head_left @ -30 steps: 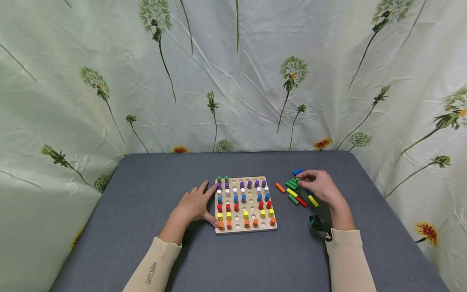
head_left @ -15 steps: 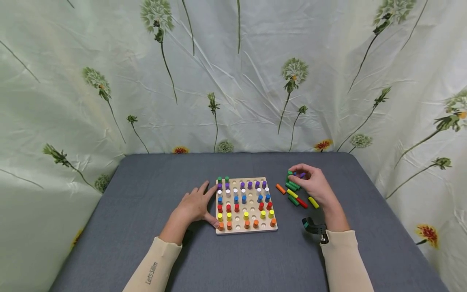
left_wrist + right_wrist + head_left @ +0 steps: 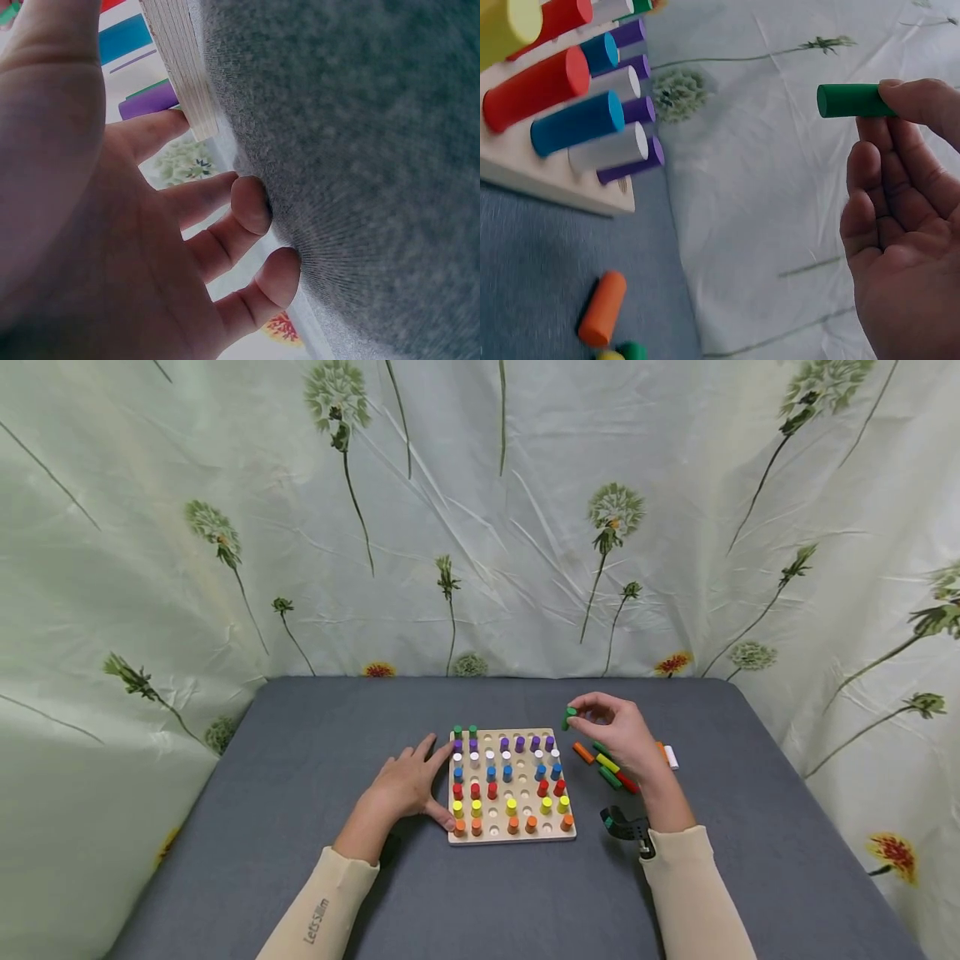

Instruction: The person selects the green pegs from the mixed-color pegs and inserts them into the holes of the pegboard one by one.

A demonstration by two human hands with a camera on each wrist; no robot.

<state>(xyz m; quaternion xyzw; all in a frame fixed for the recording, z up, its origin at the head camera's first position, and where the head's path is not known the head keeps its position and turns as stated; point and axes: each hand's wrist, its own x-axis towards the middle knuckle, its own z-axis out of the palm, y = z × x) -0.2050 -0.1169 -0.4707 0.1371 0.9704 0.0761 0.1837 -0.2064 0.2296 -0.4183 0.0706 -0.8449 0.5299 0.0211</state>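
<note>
While the right hand (image 3: 621,737) pinches a green peg (image 3: 570,717) between thumb and fingertips, holding it in the air just beyond the far right corner of the board (image 3: 517,840), the left hand (image 3: 405,789) is spread along the board's left edge. Its index finger touches that edge close to a purple peg (image 3: 458,747), its thumb lies by the near left corner beside an orange peg (image 3: 460,828), and it grasps no peg.

Pegs stand upright in rows across the board: two green ones at the left end of its far row, then purple, white, blue, red, yellow and, along its near edge, orange. Open holes show between many of them.

Right of the board, a loose orange peg (image 3: 583,752) lies nearest to it, with a yellow peg (image 3: 608,763) and a red peg (image 3: 627,782) farther right and green pegs among them. A white peg (image 3: 672,757) lies farthest right of the board, partly beside the right forearm. Under the board is a gray table (image 3: 337,718); behind it hangs a floral curtain (image 3: 540,568). Nearer the person than the board, a dark band (image 3: 624,825) circles the right wrist.
</note>
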